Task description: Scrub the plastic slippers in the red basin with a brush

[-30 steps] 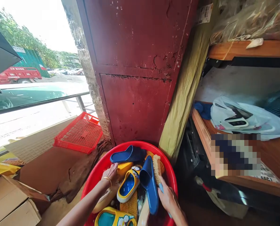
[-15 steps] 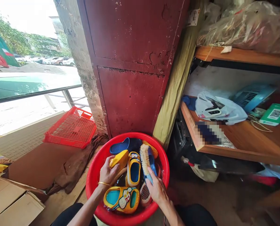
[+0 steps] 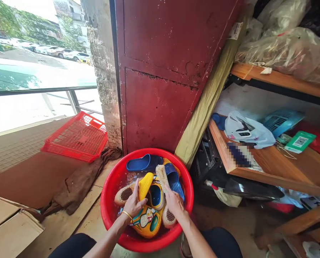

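A red basin (image 3: 105,204) of water holds several slippers. In my left hand (image 3: 133,203) is a smooth, elongated yellow piece (image 3: 146,186); its kind is not clear. My right hand (image 3: 173,203) grips a scrubbing brush (image 3: 162,176), its pale bristles turned left. Between the hands lies a yellow slipper with a blue inside (image 3: 156,196). Below my left hand is another yellow slipper (image 3: 148,223) with a cartoon figure, partly covered by that hand. Blue slippers (image 3: 139,164) lie at the back and right. Beige soles with brown patches (image 3: 126,193) show at left and lower right.
A red plastic crate (image 3: 79,138) lies on cardboard at left, beside a brown cloth (image 3: 71,191). Behind the basin stands a dark red metal door (image 3: 160,107). At right, a wooden shelf (image 3: 278,172) bears a plastic bag (image 3: 249,129) and a green QR-code sign (image 3: 300,142).
The yellow piece in my left hand has turned more upright and shifted right. The brush has moved slightly left. A beige sole shows at the basin's left, and the view has swung left.
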Motion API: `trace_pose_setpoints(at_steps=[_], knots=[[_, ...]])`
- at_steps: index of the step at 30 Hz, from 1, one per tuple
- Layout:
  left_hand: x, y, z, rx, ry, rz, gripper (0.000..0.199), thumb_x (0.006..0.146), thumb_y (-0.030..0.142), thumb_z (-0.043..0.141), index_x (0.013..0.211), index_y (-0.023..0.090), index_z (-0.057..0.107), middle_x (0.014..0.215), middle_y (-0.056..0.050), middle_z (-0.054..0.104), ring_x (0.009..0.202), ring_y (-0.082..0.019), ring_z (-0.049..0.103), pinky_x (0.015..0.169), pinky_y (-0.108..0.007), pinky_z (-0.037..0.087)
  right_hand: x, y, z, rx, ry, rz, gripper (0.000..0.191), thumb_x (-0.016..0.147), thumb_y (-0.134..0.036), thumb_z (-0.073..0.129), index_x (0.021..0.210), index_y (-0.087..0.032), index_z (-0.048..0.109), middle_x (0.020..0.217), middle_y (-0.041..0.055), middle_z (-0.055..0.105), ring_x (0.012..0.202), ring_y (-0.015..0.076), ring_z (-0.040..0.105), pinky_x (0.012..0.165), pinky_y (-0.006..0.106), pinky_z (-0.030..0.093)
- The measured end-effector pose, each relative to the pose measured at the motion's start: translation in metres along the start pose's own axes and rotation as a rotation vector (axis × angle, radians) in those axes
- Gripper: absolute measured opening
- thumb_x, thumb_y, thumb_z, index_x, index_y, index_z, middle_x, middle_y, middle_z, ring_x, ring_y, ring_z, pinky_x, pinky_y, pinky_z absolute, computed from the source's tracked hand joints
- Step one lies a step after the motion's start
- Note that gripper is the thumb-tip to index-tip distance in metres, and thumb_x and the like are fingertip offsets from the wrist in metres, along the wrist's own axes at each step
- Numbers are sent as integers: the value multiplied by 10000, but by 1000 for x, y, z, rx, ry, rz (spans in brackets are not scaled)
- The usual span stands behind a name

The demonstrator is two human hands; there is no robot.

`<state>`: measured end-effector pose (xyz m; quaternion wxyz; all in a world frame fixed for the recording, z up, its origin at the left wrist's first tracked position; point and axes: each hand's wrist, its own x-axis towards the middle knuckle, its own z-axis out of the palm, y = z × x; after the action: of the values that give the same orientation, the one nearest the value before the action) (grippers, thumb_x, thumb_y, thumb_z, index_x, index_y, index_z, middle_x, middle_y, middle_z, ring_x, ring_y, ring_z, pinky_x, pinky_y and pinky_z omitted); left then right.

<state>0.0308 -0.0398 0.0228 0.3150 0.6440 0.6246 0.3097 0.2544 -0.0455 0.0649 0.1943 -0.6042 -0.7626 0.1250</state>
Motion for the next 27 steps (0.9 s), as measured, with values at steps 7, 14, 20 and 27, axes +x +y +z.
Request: trace_pose_setpoints(at_steps=[7,14,20,27], knots=[[-4,-11,15,116,-103,20,894,798,205,492,1615,117,140,1564,-152,475,1433,-287,456,1201,-420,340,-20,-5,41,-169,-179,-13,522,991,-259,357,1476,-346,529,1053,79,788,913,253,751,801,347,577],[-22,7,44,433,-226,191,768,769,168,486,1534,168,419,1582,-174,440,1414,-396,440,1172,-591,327,18,7,6,12,-143,-42,521,1010,-222,312,1488,-223,521,1317,96,697,1173,192,676,982,282,513],[-23,14,60,362,-260,233,524,857,160,396,1308,180,662,1577,-166,448,1467,-384,368,1227,-599,230,24,7,12,-207,-216,-19,484,995,-246,390,1436,-281,586,1052,104,790,949,252,753,845,331,561],[-4,22,27,267,-139,332,701,869,286,484,1555,220,357,1197,-141,729,1150,-315,650,1219,-654,101,39,29,20,-205,-210,-29,506,1007,-235,342,1471,-270,541,1157,74,766,1032,201,730,915,295,536]])
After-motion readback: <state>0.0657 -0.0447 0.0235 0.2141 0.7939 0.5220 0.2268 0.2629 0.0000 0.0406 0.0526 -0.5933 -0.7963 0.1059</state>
